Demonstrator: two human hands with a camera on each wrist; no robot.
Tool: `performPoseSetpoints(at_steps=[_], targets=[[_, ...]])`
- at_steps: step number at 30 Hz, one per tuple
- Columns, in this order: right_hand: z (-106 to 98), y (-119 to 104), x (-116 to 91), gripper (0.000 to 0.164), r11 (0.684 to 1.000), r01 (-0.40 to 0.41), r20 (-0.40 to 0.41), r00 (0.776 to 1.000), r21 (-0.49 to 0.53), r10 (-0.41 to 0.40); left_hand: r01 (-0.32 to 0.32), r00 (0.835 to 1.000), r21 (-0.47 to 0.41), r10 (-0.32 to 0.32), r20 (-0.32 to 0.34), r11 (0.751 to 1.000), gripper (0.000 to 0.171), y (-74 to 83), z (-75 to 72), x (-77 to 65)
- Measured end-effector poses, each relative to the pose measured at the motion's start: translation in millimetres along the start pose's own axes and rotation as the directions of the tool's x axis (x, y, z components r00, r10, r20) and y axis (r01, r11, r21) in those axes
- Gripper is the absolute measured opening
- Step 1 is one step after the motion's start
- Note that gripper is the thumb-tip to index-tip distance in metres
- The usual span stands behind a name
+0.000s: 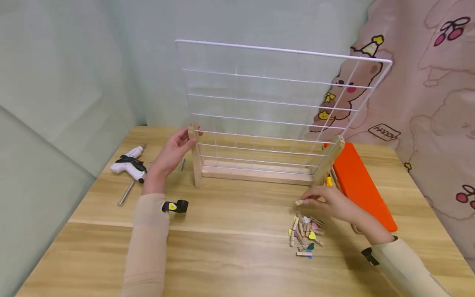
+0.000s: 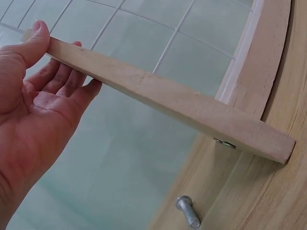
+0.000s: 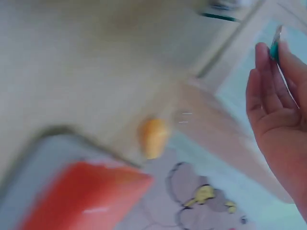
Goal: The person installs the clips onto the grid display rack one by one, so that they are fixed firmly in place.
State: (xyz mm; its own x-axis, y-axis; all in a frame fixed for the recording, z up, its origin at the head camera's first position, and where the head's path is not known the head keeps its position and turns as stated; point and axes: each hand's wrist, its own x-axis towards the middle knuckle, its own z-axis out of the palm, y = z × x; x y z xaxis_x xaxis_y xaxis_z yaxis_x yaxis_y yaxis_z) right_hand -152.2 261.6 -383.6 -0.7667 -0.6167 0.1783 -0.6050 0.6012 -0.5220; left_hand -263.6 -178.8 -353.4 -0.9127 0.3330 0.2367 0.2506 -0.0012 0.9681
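Observation:
A white wire grid (image 1: 282,50) stands upright in a wooden frame with a base bar (image 1: 256,174) and a post at each side. My left hand (image 1: 174,150) grips the top of the left wooden post (image 2: 168,100), thumb on one face and fingers behind. In front of the right post (image 1: 328,161), my right hand (image 1: 330,200) pinches a small wooden clothespin (image 1: 299,202) between thumb and fingertips. A teal bit (image 3: 274,51) shows on it in the right wrist view. Just below that hand lies a pile of wooden clothespins (image 1: 305,233) with coloured hearts.
At the left lie a white and black glue gun (image 1: 130,165), a long bolt (image 1: 126,194) and a shorter bolt (image 2: 188,211) near the left post. A long orange-red object (image 1: 365,187) lies right of the frame, beside a yellow-tipped item (image 1: 328,181). Curtains hang behind.

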Motion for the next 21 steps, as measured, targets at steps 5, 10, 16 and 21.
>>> performPoseSetpoints(at_steps=[5,10,16,21], targets=[[-13.1,-36.1,36.2,0.016,0.989,0.142,-0.100,0.984,-0.027,-0.144,0.004,1.000,0.053,-0.004,0.000,0.999,0.048,0.4,-3.3,-8.2],[-40.2,-92.3,83.6,0.014,0.957,0.284,-0.197,0.936,-0.063,-0.290,0.003,1.000,0.061,-0.003,0.001,0.998,0.047,2.6,-2.9,-10.3],[-81.3,-158.4,143.0,0.021,0.912,0.408,-0.339,0.853,-0.038,-0.396,-0.004,1.000,0.070,0.003,0.006,0.998,0.047,8.7,-0.2,-9.0],[-109.6,-212.2,185.9,0.022,0.947,0.301,-0.404,0.885,0.114,-0.232,-0.007,1.000,0.078,0.007,0.012,0.997,0.046,9.0,-2.3,-8.0]])
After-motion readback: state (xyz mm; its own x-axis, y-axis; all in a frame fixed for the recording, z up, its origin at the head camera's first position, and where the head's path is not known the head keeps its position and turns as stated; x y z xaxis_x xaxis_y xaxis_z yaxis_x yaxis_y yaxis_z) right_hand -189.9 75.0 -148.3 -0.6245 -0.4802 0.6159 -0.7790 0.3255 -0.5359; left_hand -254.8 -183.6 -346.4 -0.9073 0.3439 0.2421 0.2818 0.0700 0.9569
